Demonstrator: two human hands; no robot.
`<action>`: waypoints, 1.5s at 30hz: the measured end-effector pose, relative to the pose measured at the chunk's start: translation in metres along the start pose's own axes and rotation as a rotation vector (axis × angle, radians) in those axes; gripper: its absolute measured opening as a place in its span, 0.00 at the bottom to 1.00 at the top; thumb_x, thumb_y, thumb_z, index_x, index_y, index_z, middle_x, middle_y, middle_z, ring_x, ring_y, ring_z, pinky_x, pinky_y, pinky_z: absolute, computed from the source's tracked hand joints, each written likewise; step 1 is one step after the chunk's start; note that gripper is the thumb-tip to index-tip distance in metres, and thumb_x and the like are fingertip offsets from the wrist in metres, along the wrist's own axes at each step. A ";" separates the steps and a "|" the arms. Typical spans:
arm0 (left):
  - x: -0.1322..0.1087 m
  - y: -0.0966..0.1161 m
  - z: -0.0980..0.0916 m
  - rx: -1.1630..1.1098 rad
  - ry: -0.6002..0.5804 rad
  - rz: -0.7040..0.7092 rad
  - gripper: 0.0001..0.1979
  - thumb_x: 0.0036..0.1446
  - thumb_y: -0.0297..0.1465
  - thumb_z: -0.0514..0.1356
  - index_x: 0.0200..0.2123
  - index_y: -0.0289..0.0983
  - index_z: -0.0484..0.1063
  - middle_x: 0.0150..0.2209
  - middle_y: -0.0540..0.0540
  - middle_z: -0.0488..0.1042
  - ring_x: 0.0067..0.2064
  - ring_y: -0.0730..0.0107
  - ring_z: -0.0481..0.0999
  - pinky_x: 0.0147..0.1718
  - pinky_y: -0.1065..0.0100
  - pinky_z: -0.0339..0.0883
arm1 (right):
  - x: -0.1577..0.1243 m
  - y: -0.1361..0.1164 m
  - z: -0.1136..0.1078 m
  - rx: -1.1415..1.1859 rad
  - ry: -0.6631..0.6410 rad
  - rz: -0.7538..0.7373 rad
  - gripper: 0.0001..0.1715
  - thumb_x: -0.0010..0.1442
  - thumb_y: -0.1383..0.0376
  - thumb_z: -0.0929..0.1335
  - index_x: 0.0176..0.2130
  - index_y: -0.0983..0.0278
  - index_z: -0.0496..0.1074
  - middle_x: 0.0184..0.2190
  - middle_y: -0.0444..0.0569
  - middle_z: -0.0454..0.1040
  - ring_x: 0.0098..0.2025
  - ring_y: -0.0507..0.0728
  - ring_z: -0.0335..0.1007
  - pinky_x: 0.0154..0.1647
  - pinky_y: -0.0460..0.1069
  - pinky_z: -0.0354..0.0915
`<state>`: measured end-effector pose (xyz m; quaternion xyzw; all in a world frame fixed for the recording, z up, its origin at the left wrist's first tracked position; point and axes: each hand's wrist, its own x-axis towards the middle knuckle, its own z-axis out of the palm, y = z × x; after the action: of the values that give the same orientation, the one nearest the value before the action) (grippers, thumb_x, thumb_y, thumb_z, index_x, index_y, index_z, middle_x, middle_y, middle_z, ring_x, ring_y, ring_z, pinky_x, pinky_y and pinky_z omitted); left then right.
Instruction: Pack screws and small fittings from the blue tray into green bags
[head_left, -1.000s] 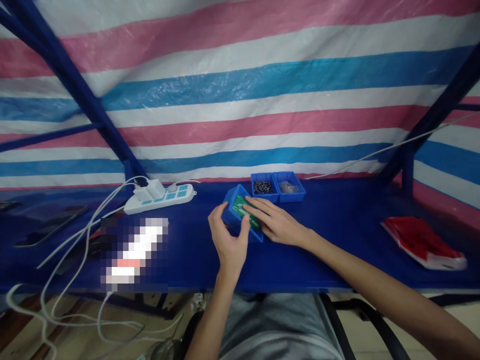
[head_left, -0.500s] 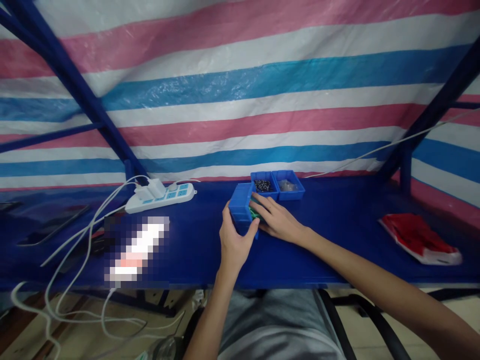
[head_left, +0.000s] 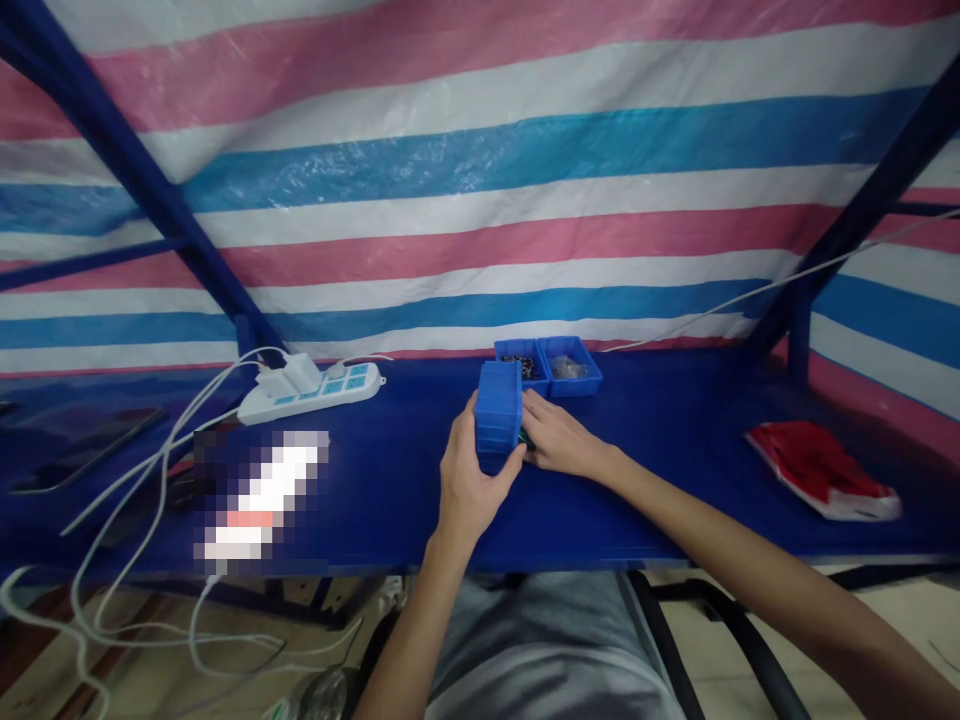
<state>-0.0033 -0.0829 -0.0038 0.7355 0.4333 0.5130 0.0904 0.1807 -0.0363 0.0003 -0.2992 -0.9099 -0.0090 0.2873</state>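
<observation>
- The left hand (head_left: 471, 482) is clamped on a small blue bin (head_left: 499, 412) that is tipped up on its side near the middle of the blue table (head_left: 675, 440); the thumb sits on the near right corner and the fingers wrap the left wall.
- The right hand (head_left: 556, 440) lies at 3 o'clock of the bin, fingers together and reaching into the open mouth, where a sliver of a green board (head_left: 526, 438) shows. Whether the fingertips pinch the board or merely press on it cannot be told, as the bin hides them.
- To do this step well, I judge the left hand should keep the bin steady at one tilt and not rock it, so that the contents slide toward the waiting fingers instead of spilling out onto the table.
- The right hand would best stay low, with its heel close to the table, and take the board by its edges.
- Pose: the left forearm comes up from 6 o'clock with the wrist bent slightly back. The right forearm enters from 4 o'clock and runs long and nearly flat over the table edge, palm down.
- At 12 o'clock of the bin, just beside it, stand two open blue trays (head_left: 551, 362), one with dark small parts and one with pale ones.
- A white power strip (head_left: 315, 390) with plugs lies at 9 to 10 o'clock, well apart, and a red bag (head_left: 817, 468) lies at 3 o'clock, far off.
</observation>
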 end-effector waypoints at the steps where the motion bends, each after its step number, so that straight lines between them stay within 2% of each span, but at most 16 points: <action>1: 0.000 0.000 0.001 0.012 0.004 0.015 0.39 0.58 0.39 0.65 0.68 0.40 0.53 0.63 0.36 0.65 0.64 0.51 0.67 0.61 0.52 0.64 | 0.000 0.001 -0.001 0.010 -0.005 -0.002 0.46 0.59 0.68 0.69 0.69 0.63 0.47 0.63 0.64 0.61 0.61 0.69 0.62 0.58 0.66 0.66; 6: -0.001 0.000 0.003 0.052 0.020 0.033 0.40 0.58 0.39 0.66 0.69 0.40 0.52 0.61 0.36 0.66 0.62 0.51 0.68 0.60 0.52 0.65 | -0.003 0.005 -0.005 0.019 -0.043 -0.022 0.44 0.58 0.66 0.71 0.68 0.65 0.51 0.64 0.63 0.61 0.65 0.70 0.58 0.63 0.66 0.61; 10: -0.001 0.000 0.004 0.070 0.017 0.046 0.41 0.58 0.39 0.66 0.69 0.40 0.52 0.62 0.36 0.66 0.62 0.51 0.68 0.60 0.53 0.65 | -0.004 0.007 -0.010 0.014 -0.100 -0.057 0.32 0.59 0.65 0.71 0.61 0.63 0.63 0.61 0.60 0.66 0.63 0.68 0.61 0.63 0.66 0.60; 13: 0.000 -0.001 0.004 0.078 0.026 0.050 0.40 0.58 0.38 0.66 0.69 0.40 0.52 0.62 0.36 0.66 0.62 0.51 0.68 0.60 0.52 0.65 | -0.006 0.008 -0.013 0.037 -0.123 -0.071 0.25 0.60 0.65 0.70 0.57 0.64 0.68 0.58 0.59 0.69 0.61 0.66 0.63 0.61 0.64 0.63; 18: -0.005 -0.004 0.005 0.037 0.054 0.039 0.39 0.58 0.38 0.66 0.68 0.41 0.54 0.62 0.38 0.67 0.61 0.52 0.71 0.60 0.55 0.67 | -0.012 0.008 -0.019 0.018 -0.150 -0.045 0.22 0.63 0.67 0.67 0.57 0.64 0.69 0.56 0.57 0.71 0.58 0.64 0.66 0.60 0.61 0.64; 22: -0.009 -0.009 0.005 0.005 0.082 -0.029 0.39 0.58 0.38 0.66 0.69 0.41 0.55 0.62 0.39 0.68 0.59 0.53 0.73 0.59 0.56 0.69 | -0.019 0.009 -0.024 -0.039 -0.201 -0.036 0.21 0.65 0.66 0.66 0.57 0.64 0.69 0.54 0.58 0.72 0.55 0.63 0.67 0.59 0.61 0.64; 27: -0.007 -0.011 0.003 -0.017 0.112 -0.056 0.38 0.58 0.37 0.66 0.68 0.40 0.56 0.62 0.39 0.68 0.60 0.54 0.72 0.59 0.57 0.68 | -0.035 0.021 -0.028 -0.089 -0.250 0.063 0.22 0.66 0.65 0.66 0.58 0.62 0.68 0.56 0.58 0.70 0.56 0.64 0.67 0.60 0.63 0.62; 30: -0.004 -0.010 0.002 -0.006 0.103 -0.054 0.38 0.58 0.37 0.67 0.68 0.41 0.56 0.62 0.39 0.68 0.60 0.54 0.72 0.60 0.58 0.68 | -0.042 0.029 -0.031 -0.054 -0.272 0.152 0.28 0.66 0.56 0.67 0.61 0.62 0.66 0.57 0.60 0.68 0.55 0.66 0.67 0.59 0.63 0.62; 34: -0.002 -0.006 0.000 0.025 0.094 -0.005 0.37 0.58 0.36 0.66 0.67 0.42 0.57 0.62 0.40 0.68 0.60 0.55 0.72 0.60 0.58 0.67 | -0.049 0.033 -0.037 0.034 -0.345 0.244 0.49 0.56 0.40 0.70 0.67 0.59 0.59 0.62 0.60 0.64 0.60 0.70 0.63 0.59 0.65 0.62; 37: 0.001 -0.005 0.000 0.040 0.081 0.033 0.36 0.59 0.35 0.66 0.68 0.42 0.56 0.63 0.40 0.67 0.62 0.54 0.70 0.61 0.57 0.66 | -0.054 0.031 -0.040 0.064 -0.383 0.304 0.62 0.48 0.35 0.72 0.71 0.56 0.51 0.68 0.59 0.56 0.66 0.74 0.54 0.63 0.67 0.57; 40: 0.003 -0.003 -0.001 0.047 0.073 0.063 0.36 0.60 0.34 0.65 0.68 0.43 0.55 0.64 0.40 0.65 0.63 0.54 0.68 0.62 0.57 0.65 | -0.058 0.027 -0.041 0.079 -0.404 0.358 0.68 0.44 0.33 0.72 0.72 0.54 0.47 0.72 0.59 0.47 0.70 0.77 0.45 0.65 0.69 0.52; 45: 0.008 -0.002 -0.005 0.050 0.059 0.059 0.35 0.61 0.33 0.64 0.69 0.44 0.55 0.64 0.41 0.65 0.64 0.55 0.67 0.63 0.57 0.64 | -0.059 0.017 -0.041 0.098 -0.420 0.388 0.69 0.44 0.33 0.73 0.72 0.51 0.44 0.74 0.57 0.38 0.72 0.80 0.35 0.66 0.72 0.48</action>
<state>-0.0076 -0.0773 0.0020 0.7345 0.4267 0.5258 0.0439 0.2498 -0.0622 0.0008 -0.4489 -0.8744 0.1524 0.1030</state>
